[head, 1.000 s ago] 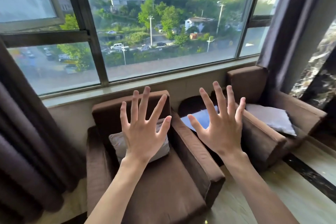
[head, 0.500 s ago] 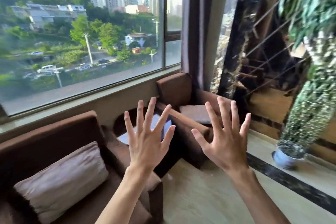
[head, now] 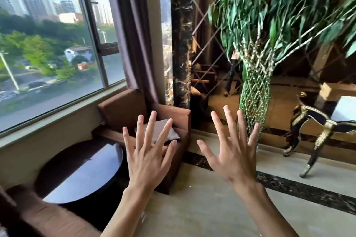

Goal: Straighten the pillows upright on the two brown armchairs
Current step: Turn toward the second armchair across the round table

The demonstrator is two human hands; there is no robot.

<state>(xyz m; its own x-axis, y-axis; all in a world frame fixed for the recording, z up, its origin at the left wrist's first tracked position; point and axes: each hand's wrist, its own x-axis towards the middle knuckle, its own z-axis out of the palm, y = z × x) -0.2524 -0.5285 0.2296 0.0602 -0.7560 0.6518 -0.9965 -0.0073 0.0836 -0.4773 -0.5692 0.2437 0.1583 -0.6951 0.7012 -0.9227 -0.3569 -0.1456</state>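
Both hands, left hand [head: 149,157] & right hand [head: 234,152], spread wide, empty, over bare floor [head: 202,208] nr armchair [head: 123,107] edge.

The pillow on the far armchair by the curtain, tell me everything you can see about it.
The pillow is a pale grey-lilac cushion that looks like soft, plain fabric. It lies flat, slumped on the seat of the far armchair rather than standing against the backrest. One corner points toward the chair's front edge. The left hand, spread open in front of the camera, hides much of it, so its full outline cannot be seen. Neither hand touches it; only the chair does.
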